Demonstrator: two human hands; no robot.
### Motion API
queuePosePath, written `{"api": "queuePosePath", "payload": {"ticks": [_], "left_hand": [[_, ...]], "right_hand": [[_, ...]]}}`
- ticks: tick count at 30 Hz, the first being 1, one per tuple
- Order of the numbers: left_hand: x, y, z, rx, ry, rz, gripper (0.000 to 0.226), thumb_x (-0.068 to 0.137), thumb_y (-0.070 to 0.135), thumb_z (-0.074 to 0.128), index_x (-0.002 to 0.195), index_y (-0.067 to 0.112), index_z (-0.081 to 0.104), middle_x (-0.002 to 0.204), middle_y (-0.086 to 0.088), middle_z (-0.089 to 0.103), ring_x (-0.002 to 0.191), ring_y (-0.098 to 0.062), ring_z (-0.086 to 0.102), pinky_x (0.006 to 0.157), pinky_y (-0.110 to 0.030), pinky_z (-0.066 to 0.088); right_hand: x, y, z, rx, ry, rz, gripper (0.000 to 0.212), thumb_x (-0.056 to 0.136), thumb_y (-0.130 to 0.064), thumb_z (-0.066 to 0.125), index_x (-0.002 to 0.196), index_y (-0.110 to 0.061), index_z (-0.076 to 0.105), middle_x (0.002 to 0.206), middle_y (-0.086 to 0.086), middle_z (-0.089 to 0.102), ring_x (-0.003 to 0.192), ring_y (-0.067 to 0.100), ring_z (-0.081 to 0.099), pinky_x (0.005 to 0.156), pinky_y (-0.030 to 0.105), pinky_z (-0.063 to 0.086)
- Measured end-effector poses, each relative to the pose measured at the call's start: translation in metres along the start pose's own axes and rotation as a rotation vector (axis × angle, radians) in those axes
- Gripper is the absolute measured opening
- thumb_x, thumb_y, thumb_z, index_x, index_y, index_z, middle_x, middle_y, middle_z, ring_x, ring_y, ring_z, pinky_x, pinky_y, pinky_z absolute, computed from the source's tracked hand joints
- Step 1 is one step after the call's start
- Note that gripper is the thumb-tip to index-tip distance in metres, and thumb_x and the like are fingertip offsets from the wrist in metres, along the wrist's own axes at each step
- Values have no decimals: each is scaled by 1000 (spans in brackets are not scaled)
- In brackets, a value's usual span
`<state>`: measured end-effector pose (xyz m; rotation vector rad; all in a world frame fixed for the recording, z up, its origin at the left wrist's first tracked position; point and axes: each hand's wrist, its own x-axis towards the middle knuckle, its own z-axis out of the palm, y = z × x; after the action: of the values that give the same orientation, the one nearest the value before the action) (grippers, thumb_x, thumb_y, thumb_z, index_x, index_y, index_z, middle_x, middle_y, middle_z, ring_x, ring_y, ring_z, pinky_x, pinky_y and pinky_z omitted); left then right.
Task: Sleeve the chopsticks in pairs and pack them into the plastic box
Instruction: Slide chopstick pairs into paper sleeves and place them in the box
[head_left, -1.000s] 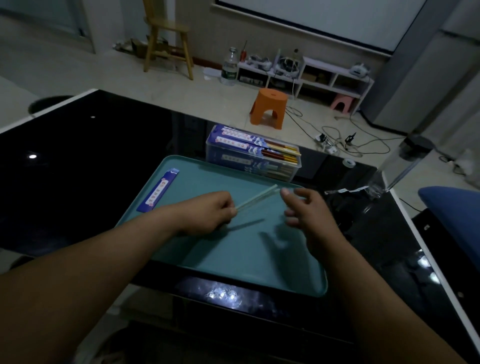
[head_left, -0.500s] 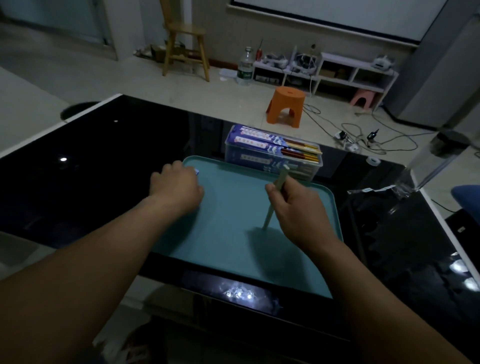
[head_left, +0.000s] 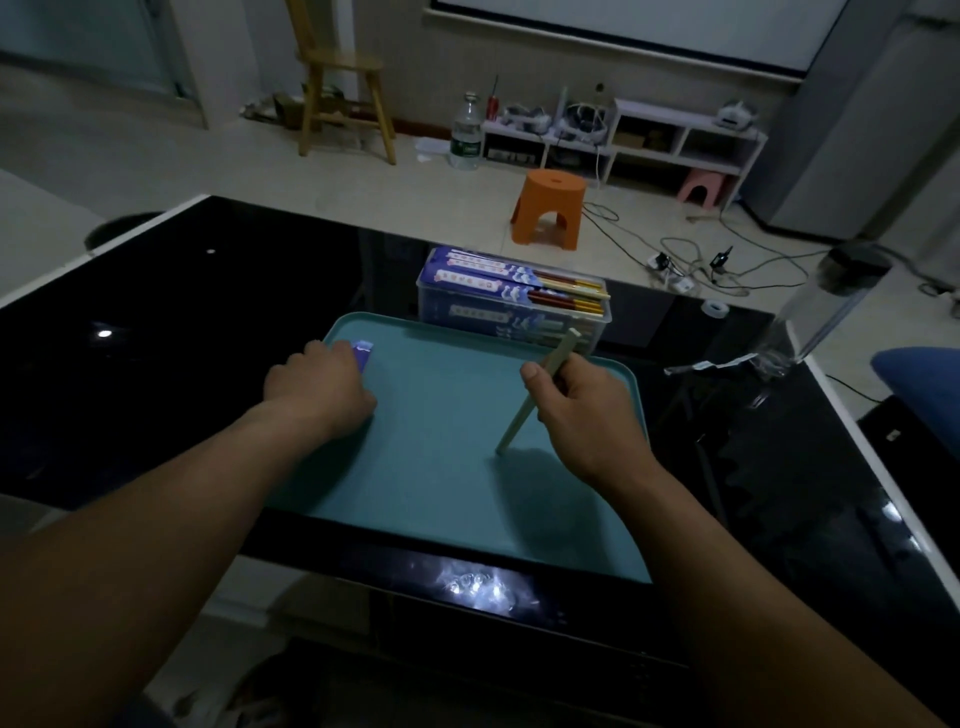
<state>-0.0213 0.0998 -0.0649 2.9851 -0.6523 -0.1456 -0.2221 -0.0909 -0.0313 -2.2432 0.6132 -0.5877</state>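
Both hands work over a teal tray (head_left: 467, 499) that lies on a glossy black table (head_left: 182, 322). The right hand (head_left: 582, 410) is closed around pale chopsticks (head_left: 535, 395), fingers and thumb wrapped about their middle. They stand steeply tilted: their lower tips touch the tray floor just left of the wrist, and their upper ends lean away to the right, in front of the plastic box (head_left: 511, 312). The sticks lie so close together that they read as one bundle. The left hand (head_left: 317, 389) lies knuckles up on the far left corner of the tray, its fingers bent down over a blue paper sleeve (head_left: 362, 353). Only the far end of the sleeve shows past the fingers, so I cannot tell whether the hand pinches it or merely rests on it. The clear box stands on the table just behind the tray's far edge, stacked with blue sleeved pairs, red and yellow stick ends poking out toward the right. At the table's right edge a clear bottle (head_left: 826, 306) with a dark cap stands, and a small roll of tape (head_left: 714, 307) lies near it. On the floor beyond sit an orange stool (head_left: 548, 208), a wooden chair (head_left: 343, 78), a water bottle (head_left: 466, 132), a low white shelf (head_left: 649, 140) and loose cables (head_left: 727, 260).
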Motion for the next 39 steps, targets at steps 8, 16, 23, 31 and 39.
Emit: {"api": "queuePosePath", "payload": {"ticks": [8,16,23,31,39], "left_hand": [[-11,22,6,-3,-34,250,17,88,31,57,98,23,46,102,-5,58,92,-31,58,71,-36,40],[-26,52,5,-315,-126,378,23,102,44,47,98,22,43,95,-8,63,83,-31,56,71,-39,43],[-33,56,8,-277,-162,535,36,102,61,38,92,26,44,88,4,56,82,-22,55,70,-39,40],[-33,53,9,-378,-24,697,25,98,48,59,103,27,48,90,7,60,79,-22,56,72,-42,49],[-35,59,-7,-571,-215,593,23,108,32,46,98,18,61,87,4,66,74,-15,59,75,-35,48]], "right_hand": [[-4,-2,-1,-39,-29,-16,35,103,-44,57,76,-22,60,69,-3,61,69,19,62,68,45,54],[-3,-4,-6,-61,76,-45,35,104,-41,57,74,-24,53,60,-5,52,56,10,49,58,37,42],[-1,4,-6,-121,57,1,31,103,-42,57,79,-22,62,67,-4,61,63,13,57,63,39,48],[7,17,-16,-85,-1,122,30,103,-39,59,82,-19,68,75,0,68,71,18,67,72,40,56],[12,12,-29,329,73,243,23,105,-29,59,98,-11,71,87,9,72,68,14,70,60,29,56]]}}
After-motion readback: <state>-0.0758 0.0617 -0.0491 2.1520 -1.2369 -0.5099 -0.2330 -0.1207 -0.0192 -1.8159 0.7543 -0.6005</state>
